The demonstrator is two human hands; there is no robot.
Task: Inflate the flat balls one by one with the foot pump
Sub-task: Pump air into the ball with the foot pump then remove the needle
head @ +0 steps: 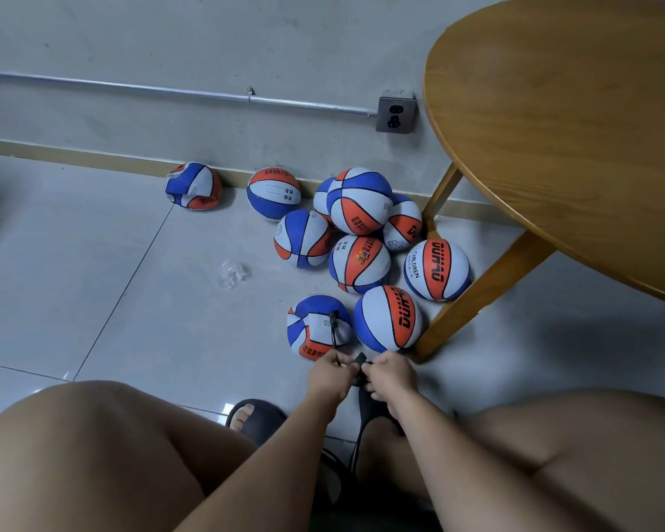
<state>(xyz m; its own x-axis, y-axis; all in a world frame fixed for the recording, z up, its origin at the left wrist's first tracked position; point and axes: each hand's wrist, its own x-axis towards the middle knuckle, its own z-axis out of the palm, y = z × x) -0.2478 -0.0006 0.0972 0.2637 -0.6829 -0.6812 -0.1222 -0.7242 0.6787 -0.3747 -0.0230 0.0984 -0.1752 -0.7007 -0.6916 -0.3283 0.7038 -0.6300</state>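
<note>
A dented, flat ball (311, 332) in blue, white and orange lies on the floor just beyond my hands. A black hose (333, 328) runs over it, its tip on the ball's top. My left hand (329, 376) pinches the near end of the hose. My right hand (390, 376) grips the black top of the foot pump (365, 405), which stands between my knees and is mostly hidden by my arms. A second flat ball (192, 186) rests against the wall at the left.
Several round, inflated balls (359, 259) lie piled by the wall and the wooden table's leg (477, 289). The round table (572, 128) overhangs at the right. A crumpled clear plastic wrapper (232, 272) lies on the tiles. My sandalled foot (256, 418) is near the pump.
</note>
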